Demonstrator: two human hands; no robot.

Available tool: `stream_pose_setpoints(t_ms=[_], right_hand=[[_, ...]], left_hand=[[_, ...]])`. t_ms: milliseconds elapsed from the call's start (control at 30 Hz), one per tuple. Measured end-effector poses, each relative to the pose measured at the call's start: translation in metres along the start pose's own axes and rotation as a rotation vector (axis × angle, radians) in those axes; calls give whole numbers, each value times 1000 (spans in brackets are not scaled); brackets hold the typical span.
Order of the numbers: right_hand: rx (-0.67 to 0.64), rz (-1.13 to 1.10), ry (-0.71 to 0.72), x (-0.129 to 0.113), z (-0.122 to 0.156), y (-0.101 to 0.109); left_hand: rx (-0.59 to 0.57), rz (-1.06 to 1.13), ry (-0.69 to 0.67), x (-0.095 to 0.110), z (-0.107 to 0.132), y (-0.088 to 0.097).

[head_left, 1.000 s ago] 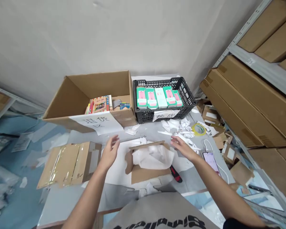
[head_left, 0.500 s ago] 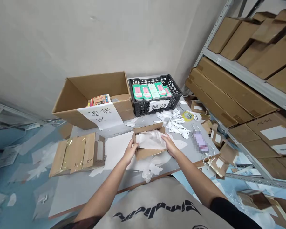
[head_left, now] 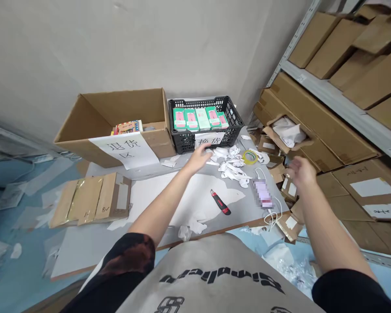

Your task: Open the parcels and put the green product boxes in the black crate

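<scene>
My left hand (head_left: 200, 157) is open and holds nothing. It hovers just in front of the black plastic crate's paper sign, left of a heap of crumpled white paper scraps (head_left: 233, 167). Past the table's right side, my right hand (head_left: 301, 171) is loosely open and somewhat blurred. Just above and beyond it, an open cardboard box (head_left: 279, 147) with white paper (head_left: 289, 131) inside appears in mid-air, apart from the fingers. A red and black utility knife (head_left: 220, 202) lies on the white paper sheet (head_left: 185, 198) in the middle of the table.
Along the back stand a large cardboard box (head_left: 65, 148) and the black crate (head_left: 185, 141) with several green-and-pink packs (head_left: 202, 118). Taped boxes (head_left: 91, 200) sit left. A tape roll (head_left: 250, 157) and a cabled phone (head_left: 263, 193) lie right, beside discarded cartons and shelving (head_left: 339, 89).
Both hands have let go of the small cardboard box, which has gone from the table to the right. My left hand has moved up towards the crate. The knife now shows.
</scene>
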State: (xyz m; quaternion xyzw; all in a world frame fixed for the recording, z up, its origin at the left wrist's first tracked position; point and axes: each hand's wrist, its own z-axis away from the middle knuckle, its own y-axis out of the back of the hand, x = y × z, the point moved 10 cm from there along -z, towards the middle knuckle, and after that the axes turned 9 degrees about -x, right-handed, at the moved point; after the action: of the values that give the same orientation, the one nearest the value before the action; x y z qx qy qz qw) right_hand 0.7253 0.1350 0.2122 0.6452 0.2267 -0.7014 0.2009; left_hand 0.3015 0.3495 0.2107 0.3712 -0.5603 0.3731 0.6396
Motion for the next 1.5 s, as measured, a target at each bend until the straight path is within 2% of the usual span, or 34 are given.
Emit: stream_pose_setpoints(t_ms=[33,67,200,233,267,300,367,467,567,633,700,767,833,900,967,1033,1067,1200,1300,1400,1500], right_hand=[[-93,72,-91,30,28,-20],[-292,242,-205,65,63,-51],[-798,445,-432,187,240,-151],[-1007,625,-411,210,285,-175],[-1188,805,-324,228,325,-194],[-1304,970,-181,239,356,-210],[-1471,1234,87,255,404,-235],[-1675,1432,354,271,451,-258],[-1812,1505,486,280,470,-269],[-1824,1515,542,280,466,-275],[-1722,1545,550,274,446,-282],[-1525,1602,513,263,419,-290],[-1344,1600,461,247,399,-300],[-1260,1464,377,233,398,-317],[-1266,1168,171,228,411,-340],[-1277,745,-208,236,436,-366],[-1293,671,-284,239,451,-383],[-1328,476,-474,249,503,-451],[-1324,344,-551,249,527,-489],[-1301,257,-582,241,535,-506],[-1269,206,-582,228,530,-499]], left_hand=[[29,-6,31,-26,25,23],[63,-11,66,-55,52,48],[247,-4,356,-180,181,144],[317,5,403,-202,213,167],[397,7,420,-216,242,188],[477,-3,413,-223,267,209],[594,-67,367,-219,303,243],[698,-298,295,-186,326,284],[806,-648,288,-148,333,321],[846,-803,338,-138,334,340],[842,-853,411,-142,334,356],[822,-861,460,-151,333,366],[801,-881,468,-155,332,370],[778,-918,465,-156,330,369],[745,-957,466,-155,329,367],[712,-992,467,-154,328,364],[699,-1004,466,-154,327,363],[646,-956,400,-155,320,362],[596,-761,324,-161,307,367],[588,-554,385,-175,300,381],[573,-394,332,-174,295,382]])
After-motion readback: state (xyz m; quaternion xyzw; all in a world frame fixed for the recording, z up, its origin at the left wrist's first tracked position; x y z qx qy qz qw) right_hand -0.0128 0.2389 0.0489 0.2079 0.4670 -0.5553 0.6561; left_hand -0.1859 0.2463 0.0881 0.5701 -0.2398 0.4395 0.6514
